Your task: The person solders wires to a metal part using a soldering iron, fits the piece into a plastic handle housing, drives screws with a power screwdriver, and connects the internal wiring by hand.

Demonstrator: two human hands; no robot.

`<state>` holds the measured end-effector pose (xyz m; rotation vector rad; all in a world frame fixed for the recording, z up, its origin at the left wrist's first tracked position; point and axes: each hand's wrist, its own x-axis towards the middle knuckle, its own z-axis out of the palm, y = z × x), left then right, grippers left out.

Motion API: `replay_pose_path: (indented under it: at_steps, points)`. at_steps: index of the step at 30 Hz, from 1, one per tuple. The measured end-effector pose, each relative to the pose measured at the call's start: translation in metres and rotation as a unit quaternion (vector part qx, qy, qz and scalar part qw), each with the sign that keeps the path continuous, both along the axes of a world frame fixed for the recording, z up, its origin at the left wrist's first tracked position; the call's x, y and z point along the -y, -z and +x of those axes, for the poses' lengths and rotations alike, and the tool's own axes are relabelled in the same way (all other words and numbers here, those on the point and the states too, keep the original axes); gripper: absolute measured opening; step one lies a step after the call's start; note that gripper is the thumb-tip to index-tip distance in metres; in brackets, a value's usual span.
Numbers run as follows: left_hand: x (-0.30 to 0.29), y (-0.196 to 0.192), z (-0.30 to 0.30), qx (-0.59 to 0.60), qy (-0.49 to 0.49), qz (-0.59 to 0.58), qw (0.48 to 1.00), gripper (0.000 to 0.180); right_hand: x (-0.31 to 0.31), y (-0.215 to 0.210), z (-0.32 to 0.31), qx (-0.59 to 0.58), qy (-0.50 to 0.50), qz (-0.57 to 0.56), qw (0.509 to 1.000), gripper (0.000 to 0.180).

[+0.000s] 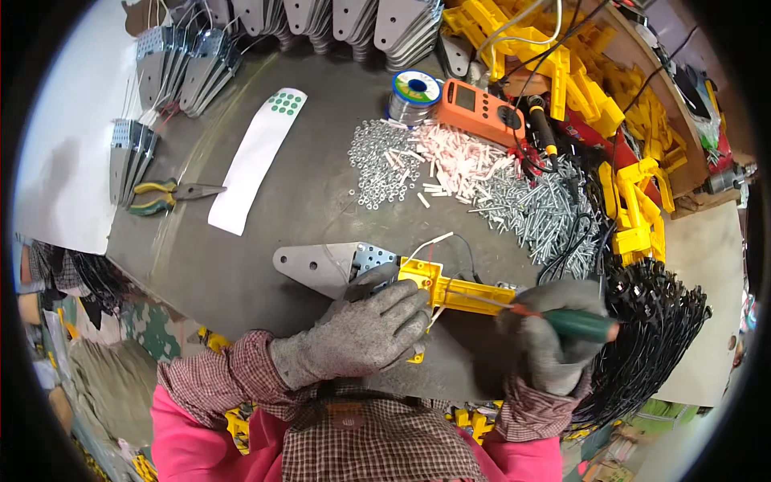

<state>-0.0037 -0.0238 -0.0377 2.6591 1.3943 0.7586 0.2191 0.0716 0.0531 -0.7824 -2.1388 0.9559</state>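
My gloved left hand (361, 325) is closed over a yellow plastic housing (474, 296), pressing it to the grey table. From the housing's left end sticks out a grey metal plate (317, 266) with holes, and thin white and dark wires loop above it. In my gloved right hand (550, 329) is a screwdriver (577, 324) with a green handle. Its shaft points left along the housing, toward the part under my left fingers; whether the tip meets a screw I cannot make out. The right hand is a little blurred.
Piles of nuts (377, 165), pale pink sleeves (458, 153) and screws (538, 205) lie beyond the housing. Behind them stand a solder spool (414, 98) and an orange multimeter (482, 112). Pliers (173, 195) touch a white sticker strip (255, 165). Black cables (650, 337) heap at right.
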Motion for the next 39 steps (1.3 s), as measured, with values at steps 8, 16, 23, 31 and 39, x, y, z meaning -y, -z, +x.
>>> replay_pose_path:
  at_steps: [8,16,23,31,39]
  points:
    - [0.004,0.009,0.0,0.046,-0.014,0.005,0.999,0.039,0.001,0.031,-0.027,0.071,0.008,-0.092,0.993,0.004]
    - [-0.007,-0.006,-0.003,0.049,0.007,-0.011,0.999,0.035,-0.008,0.036,-0.034,0.114,-0.064,0.027,0.991,0.018]
    - [-0.07,-0.084,0.041,0.171,-0.009,-0.006,0.985,0.058,-0.002,0.078,-0.015,0.138,-0.112,0.001,0.984,0.068]
    - [-0.036,-0.08,0.005,0.107,0.021,-0.055,0.993,0.067,-0.058,0.045,-0.008,-0.029,0.088,-0.238,0.967,0.033]
    - [-0.039,-0.058,0.009,0.053,0.026,-0.027,0.998,0.061,0.002,0.031,0.083,0.361,0.039,0.029,0.931,0.032]
